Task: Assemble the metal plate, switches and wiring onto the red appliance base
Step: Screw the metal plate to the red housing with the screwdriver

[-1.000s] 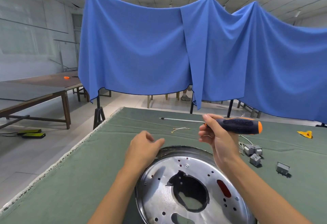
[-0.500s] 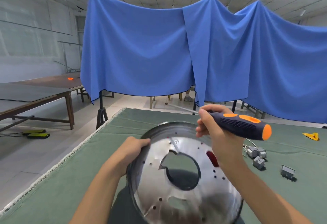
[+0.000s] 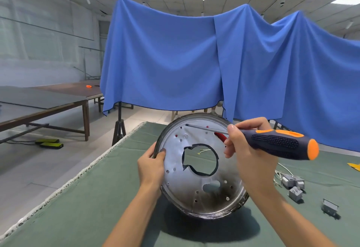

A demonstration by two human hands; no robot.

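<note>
- The round metal plate is being held tilted up on its lower edge on the green-covered table, its shiny face turned toward the camera.
- Its left rim is being gripped by the left hand, thumb on the face, the other fingers curled behind the edge and out of sight.
- A screwdriver with a black and orange handle is being clenched in the right hand, the fingers wrapped where handle meets shaft.
- The shaft is being laid across the upper part of the plate, its tip near a small hole close to the top rim; whether it is touching cannot be told.
- Red is being glimpsed through a slot and small holes, so the red appliance base is judged to be sitting behind the plate.
- The plate is being judged stiff, thin and fairly light, yet slippery where polished and possibly sharp round the ragged central cutout.
- The rolled outer rim is being judged the safest place to take hold, never the cutout edge.
- Balanced on edge, it is being judged liable to roll or slip on the cloth if the grip eases.
- Small grey switches with pale wiring are lying on the table to the right, well apart from the plate.
</note>
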